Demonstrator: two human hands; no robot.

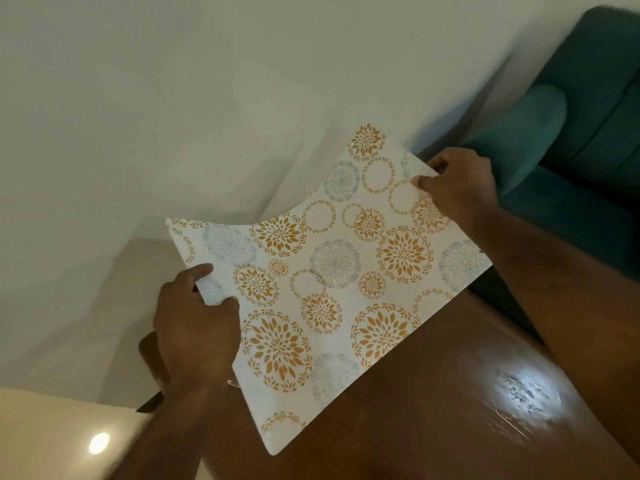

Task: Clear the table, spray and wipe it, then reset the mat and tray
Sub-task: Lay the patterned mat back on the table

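Note:
A white mat [332,282] printed with orange and grey flower circles is held over the glossy brown table [433,410]. Its far edge sags in a curve between my hands. My left hand [197,327] pinches the mat's left edge, thumb on top. On the far right corner my right hand [460,185] grips the mat with thumb and fingers. The mat's near corner reaches down toward the table top; whether it touches I cannot tell. No tray or spray bottle is in view.
A teal sofa [588,133] stands right behind the table on the right. A white wall [173,98] fills the left and back. Pale shiny floor [52,438] shows at the lower left. A bright light reflection lies on the table's right part.

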